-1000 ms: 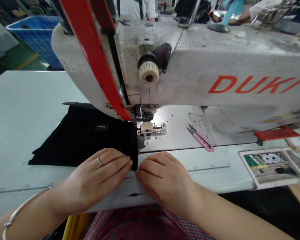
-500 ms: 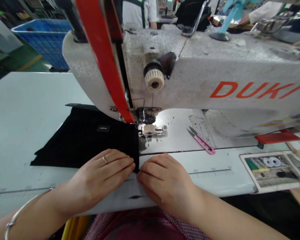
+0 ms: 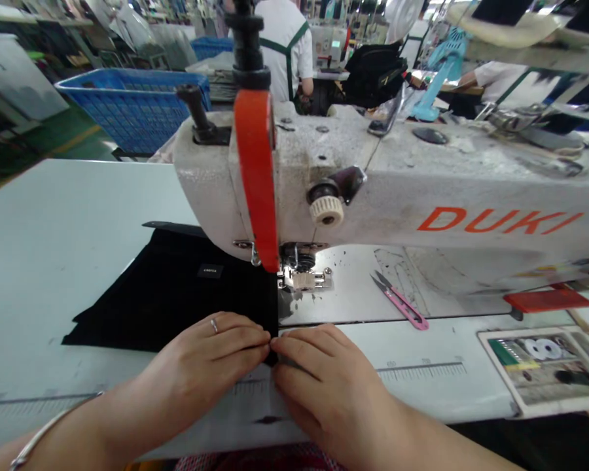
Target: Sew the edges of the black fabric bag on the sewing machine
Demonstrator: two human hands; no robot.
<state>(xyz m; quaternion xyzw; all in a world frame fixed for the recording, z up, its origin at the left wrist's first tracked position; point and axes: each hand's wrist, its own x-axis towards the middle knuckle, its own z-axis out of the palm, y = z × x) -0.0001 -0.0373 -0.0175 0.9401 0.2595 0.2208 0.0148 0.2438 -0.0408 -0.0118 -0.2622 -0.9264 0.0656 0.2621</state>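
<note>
Near the front edge of the bench (image 3: 44,248), the right hand (image 3: 331,373) is pinching the cloth (image 3: 157,297); the left hand (image 3: 201,363) is lying on it, its grip I cannot tell.

The site is a sewing workshop. Indicators: a sewing machine (image 3: 383,196) mounted on a scale-marked counter (image 3: 103,196), thread snips (image 3: 401,303), a plastic crate (image 3: 137,118), and a person (image 3: 281,59) near a second machine (image 3: 324,46).

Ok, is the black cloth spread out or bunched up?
Spread out: the black cloth lies mostly flat, its label facing up. The left hand covers part of its near edge; how that bit lies, I cannot tell.
</note>
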